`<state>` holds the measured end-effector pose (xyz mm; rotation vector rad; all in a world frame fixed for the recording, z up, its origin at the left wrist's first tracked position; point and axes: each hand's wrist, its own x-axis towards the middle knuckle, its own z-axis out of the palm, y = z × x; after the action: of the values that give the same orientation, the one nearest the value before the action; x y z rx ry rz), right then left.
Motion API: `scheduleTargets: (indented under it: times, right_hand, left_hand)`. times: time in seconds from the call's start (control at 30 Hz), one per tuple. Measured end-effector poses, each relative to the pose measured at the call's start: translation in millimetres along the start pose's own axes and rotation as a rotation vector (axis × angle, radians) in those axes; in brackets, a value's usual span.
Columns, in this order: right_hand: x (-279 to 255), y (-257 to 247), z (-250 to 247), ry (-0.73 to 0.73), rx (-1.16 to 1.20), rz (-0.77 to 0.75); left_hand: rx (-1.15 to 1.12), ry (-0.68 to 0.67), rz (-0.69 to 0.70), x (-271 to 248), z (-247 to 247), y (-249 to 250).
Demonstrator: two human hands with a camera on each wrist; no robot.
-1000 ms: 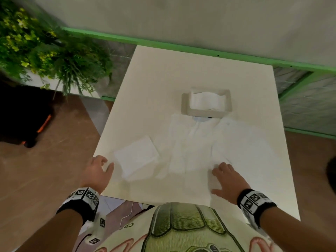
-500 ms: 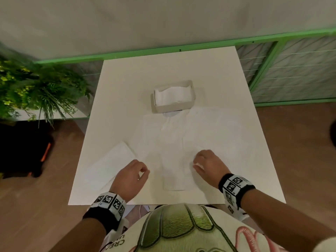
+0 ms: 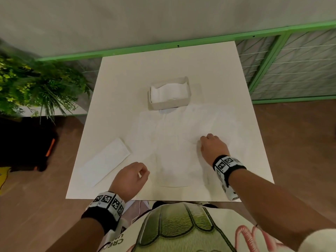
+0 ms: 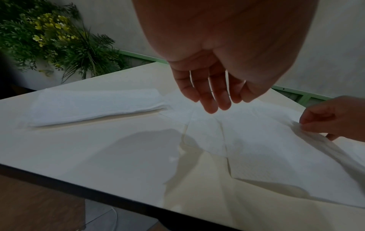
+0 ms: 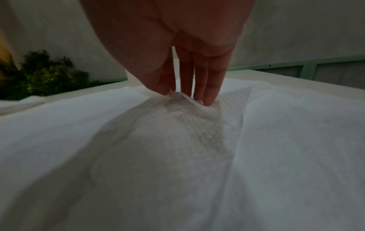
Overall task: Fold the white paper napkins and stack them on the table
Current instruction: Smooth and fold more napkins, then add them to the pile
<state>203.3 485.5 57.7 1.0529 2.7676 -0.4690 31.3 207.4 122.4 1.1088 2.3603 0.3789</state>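
Several unfolded white napkins (image 3: 174, 142) overlap flat across the middle of the white table (image 3: 163, 70). A folded napkin stack (image 3: 107, 160) (image 4: 94, 106) lies at the near left. My right hand (image 3: 209, 142) (image 5: 183, 95) pinches a raised ridge of the top napkin (image 5: 177, 125) between thumb and fingers. My left hand (image 3: 141, 171) (image 4: 213, 100) hovers over the table's near edge with loosely curled fingers and holds nothing. In the left wrist view my right hand (image 4: 320, 121) shows at the right, pinching the napkin's edge.
A white holder (image 3: 169, 95) with more napkins stands beyond the spread sheets. A green-framed wire fence (image 3: 272, 60) runs behind the table, and a leafy plant (image 3: 36, 88) with a dark object (image 3: 27, 142) on the floor stands at the left.
My left hand has left the folded stack and moved right toward the spread napkins. My right hand moved forward and pinched the top napkin. The head view swung left.
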Motion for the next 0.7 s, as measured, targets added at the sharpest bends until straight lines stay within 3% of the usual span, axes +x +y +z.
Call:
scheduleTargets:
  times: [0.17,0.37,0.43,0.57,0.7]
  right_hand:
    - [-10.8,-15.1,-34.8,0.166,0.287,-0.009]
    - [-19.3,-52.2,-96.4,0.102,0.709,0.007]
    - [-19.6,-64.0,-117.7,0.006,0.885,0.04]
    - [-22.8,-80.3,-154.5,-0.341,1.355,0.025]
    - [-20.2,-85.3,-168.6,-0.436,1.432,0.009]
  left_hand:
    - [-0.045,0.06,0.071,6.4,-2.1,17.3]
    - [-0.135,0.171,0.265,20.9,-13.9,54.8]
    - [-0.169,0.219,0.322,25.1,-20.1,70.6]
    - [-0.231,0.322,0.386,30.5,-37.7,102.1]
    - [-0.294,0.364,0.389,33.5,-48.0,115.0]
